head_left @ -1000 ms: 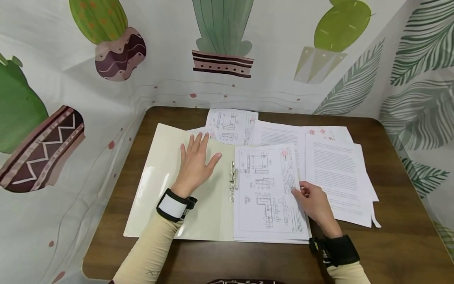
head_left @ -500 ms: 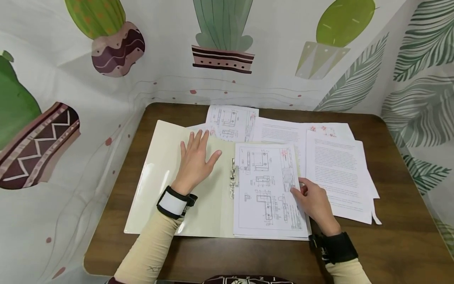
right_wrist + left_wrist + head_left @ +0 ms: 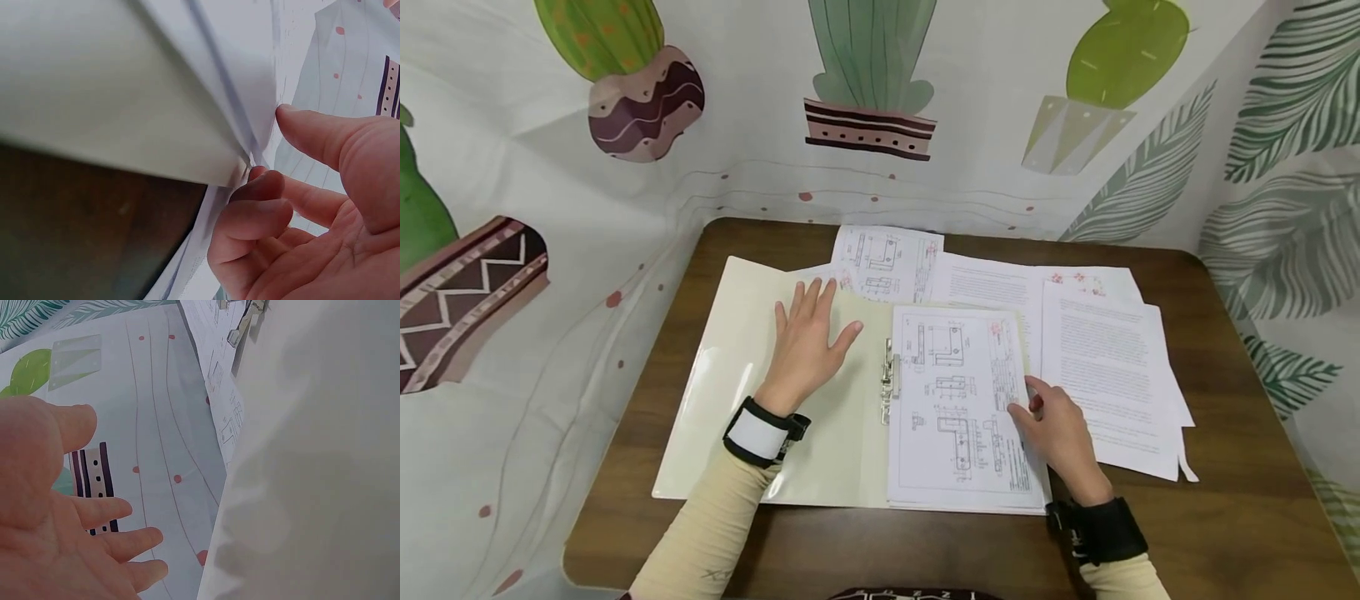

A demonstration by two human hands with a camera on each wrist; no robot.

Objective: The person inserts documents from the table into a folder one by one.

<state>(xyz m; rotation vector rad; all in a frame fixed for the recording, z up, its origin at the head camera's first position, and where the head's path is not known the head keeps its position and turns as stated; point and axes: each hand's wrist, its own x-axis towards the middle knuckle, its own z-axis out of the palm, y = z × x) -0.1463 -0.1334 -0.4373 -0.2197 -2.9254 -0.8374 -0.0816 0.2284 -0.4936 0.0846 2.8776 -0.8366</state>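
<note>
One right grip pinches white rectangular paper drawings at their three-o'clock edge; uneven pulling could skew them; the splayed left grip holds nothing.

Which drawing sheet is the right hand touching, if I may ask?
The drawing sheet inside the folder, beside its metal clip; the far drawing sheet lies beyond the folder.

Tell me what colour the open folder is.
The folder is pale cream; the head view shows it best.
</note>
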